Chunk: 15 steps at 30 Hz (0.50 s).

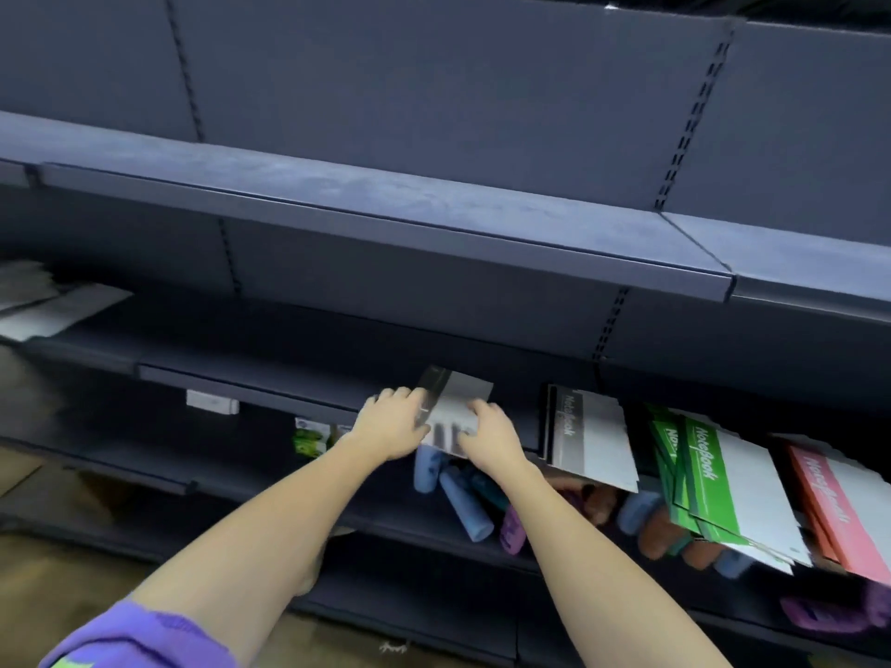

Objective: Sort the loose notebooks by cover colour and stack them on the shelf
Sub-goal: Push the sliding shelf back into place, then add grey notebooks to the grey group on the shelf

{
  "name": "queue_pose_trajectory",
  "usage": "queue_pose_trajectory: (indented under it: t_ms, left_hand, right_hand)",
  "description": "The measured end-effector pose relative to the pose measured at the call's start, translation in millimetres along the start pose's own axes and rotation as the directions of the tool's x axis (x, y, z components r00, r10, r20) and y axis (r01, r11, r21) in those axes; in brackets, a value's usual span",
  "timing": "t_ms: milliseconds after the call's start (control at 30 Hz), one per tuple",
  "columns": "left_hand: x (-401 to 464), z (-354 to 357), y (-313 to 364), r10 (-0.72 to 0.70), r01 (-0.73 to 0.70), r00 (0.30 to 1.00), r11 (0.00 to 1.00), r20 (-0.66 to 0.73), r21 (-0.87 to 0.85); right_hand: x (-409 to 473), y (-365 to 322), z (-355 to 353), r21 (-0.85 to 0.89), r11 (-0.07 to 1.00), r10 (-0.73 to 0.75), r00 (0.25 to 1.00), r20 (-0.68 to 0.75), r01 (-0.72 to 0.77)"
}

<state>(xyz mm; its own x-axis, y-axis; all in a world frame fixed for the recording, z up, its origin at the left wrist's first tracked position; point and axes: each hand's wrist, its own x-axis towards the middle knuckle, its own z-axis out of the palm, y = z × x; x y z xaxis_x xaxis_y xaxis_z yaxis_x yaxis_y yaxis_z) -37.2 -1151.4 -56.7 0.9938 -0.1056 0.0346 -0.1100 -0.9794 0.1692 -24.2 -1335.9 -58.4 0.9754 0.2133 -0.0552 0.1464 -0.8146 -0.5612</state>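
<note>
While both hands grip it, left hand (393, 421) and right hand (487, 433) fingers curled round its edges, the grey notebook (455, 405) sits at frame centre on the shelf (270, 378).

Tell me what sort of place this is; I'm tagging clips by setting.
Probably a shop's stationery aisle: slotted metal shelving, a price tag holder on a shelf edge, and colour-sorted stacks of green notebooks and pink notebooks.

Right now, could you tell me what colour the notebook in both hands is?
Black and grey notebook, seen in the head view.
</note>
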Motion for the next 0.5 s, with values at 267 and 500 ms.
queue_pose_trajectory:
  t_ms: [267, 500]
  left_hand:
    - [-112, -27, -184, -0.215, 0.215, 0.977, 0.974, -0.015, 0.073]
    - [-193, -58, -312, -0.394, 0.395, 0.919, 0.911, -0.036, 0.119]
  right_hand:
    - [-5, -159, 123, -0.071, 0.984, -0.153, 0.978, 0.142, 0.164]
    - [-8, -287, 213, -0.057, 0.945, -0.301, 0.923, 0.239, 0.323]
